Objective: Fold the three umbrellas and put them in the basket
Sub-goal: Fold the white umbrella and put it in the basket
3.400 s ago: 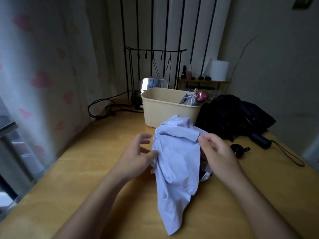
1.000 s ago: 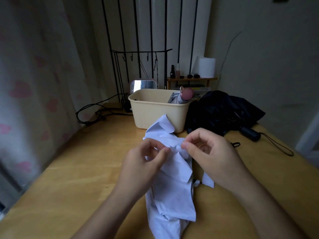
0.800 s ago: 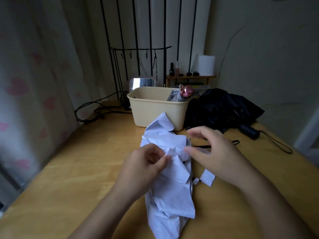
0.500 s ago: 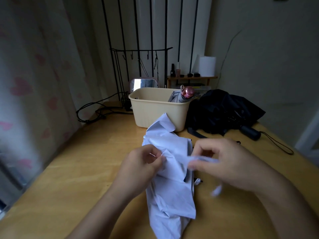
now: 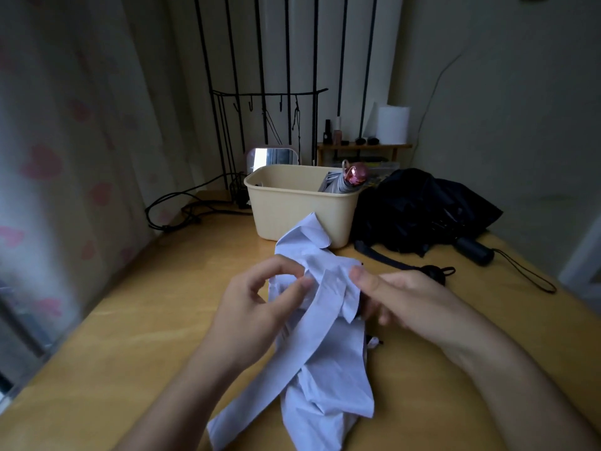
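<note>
A pale lilac umbrella [image 5: 328,369] lies collapsed and crumpled on the wooden table [image 5: 130,336] in front of me. My left hand [image 5: 260,307] pinches its fabric between thumb and fingers near the top. My right hand [image 5: 400,297] grips the bundle from the right side, thumb on top. A long fabric strap of the umbrella trails down to the lower left. The cream basket [image 5: 292,203] stands behind, with a folded grey umbrella with a pink handle [image 5: 348,182] inside. A black umbrella [image 5: 419,213] lies loose to the basket's right.
Black cables [image 5: 182,209] curl on the table left of the basket. A small mirror [image 5: 273,156] and a black wire rack [image 5: 266,125] stand behind it. A wooden shelf [image 5: 364,146] holds bottles and a paper roll. A curtain hangs at left.
My right hand pulled the umbrella's strap out to the right, then let it fall; the strap now lies down to the lower left. Both hands have come together on the bundle's top.
</note>
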